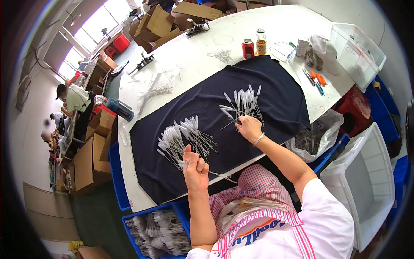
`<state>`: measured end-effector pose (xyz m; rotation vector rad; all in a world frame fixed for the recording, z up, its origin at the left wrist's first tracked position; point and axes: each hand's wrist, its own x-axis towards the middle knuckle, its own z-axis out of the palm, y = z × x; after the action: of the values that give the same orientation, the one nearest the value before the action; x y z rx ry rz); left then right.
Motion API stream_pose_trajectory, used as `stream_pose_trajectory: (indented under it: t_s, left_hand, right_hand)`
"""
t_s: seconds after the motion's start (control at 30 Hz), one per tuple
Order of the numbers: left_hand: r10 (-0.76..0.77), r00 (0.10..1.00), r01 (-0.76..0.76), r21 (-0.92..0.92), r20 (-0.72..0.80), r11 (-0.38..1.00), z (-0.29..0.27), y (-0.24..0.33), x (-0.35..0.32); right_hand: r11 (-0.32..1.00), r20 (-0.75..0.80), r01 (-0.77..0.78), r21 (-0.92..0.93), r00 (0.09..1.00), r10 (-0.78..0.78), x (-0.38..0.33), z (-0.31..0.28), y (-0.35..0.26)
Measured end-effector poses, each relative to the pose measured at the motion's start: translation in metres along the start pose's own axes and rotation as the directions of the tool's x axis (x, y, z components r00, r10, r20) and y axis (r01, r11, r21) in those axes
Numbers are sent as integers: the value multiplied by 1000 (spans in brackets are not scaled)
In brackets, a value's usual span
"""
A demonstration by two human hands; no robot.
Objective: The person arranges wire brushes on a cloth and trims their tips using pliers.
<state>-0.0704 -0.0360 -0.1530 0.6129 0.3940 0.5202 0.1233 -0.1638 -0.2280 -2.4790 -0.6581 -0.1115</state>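
My left hand [196,170] is closed round a few thin straw brushes [222,176], white bristles at one end and wire stems pointing right over the table's front edge. Just beyond it, a fanned pile of the same brushes [171,140] lies on the dark cloth, with a second bunch [192,129] against its right side. Farther right, my right hand [249,128] pinches at the near side of another brush pile [243,101]. Its fingers are closed on brush stems there; how many is hidden. Looped wire ends show beside that hand.
The dark cloth [267,82] covers much of the white table [207,39]. A red can [248,48], a juice bottle [261,42] and orange-handled tools [318,78] stand or lie at the back. A blue bin [157,233] of brushes and an open white crate [362,185] flank me.
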Motion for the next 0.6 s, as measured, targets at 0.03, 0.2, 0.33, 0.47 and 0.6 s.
stream_pose_trajectory:
  t_s: [0.03,0.2,0.33,0.47,0.6]
  left_hand:
    - [-22,999,20,38,41,999,-2,2,0]
    - [77,995,-56,261,-68,964,27,-7,9]
    - [69,998,-70,283,14,957,52,1,10]
    - [119,992,-105,254,-40,962,58,4,3]
    - [176,984,-164,222,-37,961,55,8,-5]
  right_hand:
    - [997,-31,39,66,999,-37,-5,-9,-4]
    - [867,206,118,485,948,-244,-27,-68,-31]
    - [845,238,207,493,902,-360,-39,-104,-56]
    - [830,265,186,526,892,-367,-46,-118,-66]
    - [817,-44,395,420,908,-417,-54,-114,-65]
